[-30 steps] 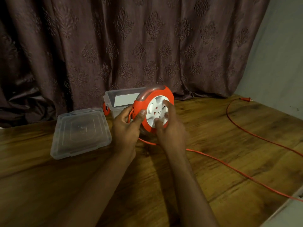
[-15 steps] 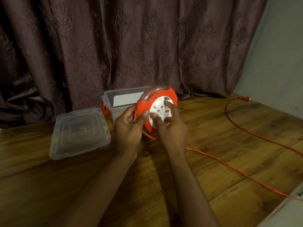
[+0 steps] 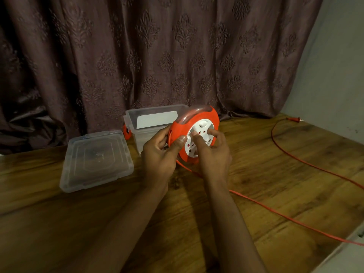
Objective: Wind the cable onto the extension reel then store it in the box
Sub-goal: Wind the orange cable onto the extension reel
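Lid (image 3: pixel 96 160) lies flat left of the reel; open box (image 3: pixel 153 123) just behind it. Left hand (image 3: pixel 160 154) clamped on the extension reel (image 3: pixel 194 134) rim, holding it upright on the table (image 3: pixel 59 223). Right hand (image 3: pixel 212 152) fingers pressed on the white hub. Cable (image 3: pixel 275 211) trails right of the reel, plug (image 3: pixel 294 119) far off. Step: winding, early. Next, likely: turn hub, feeding slack evenly.
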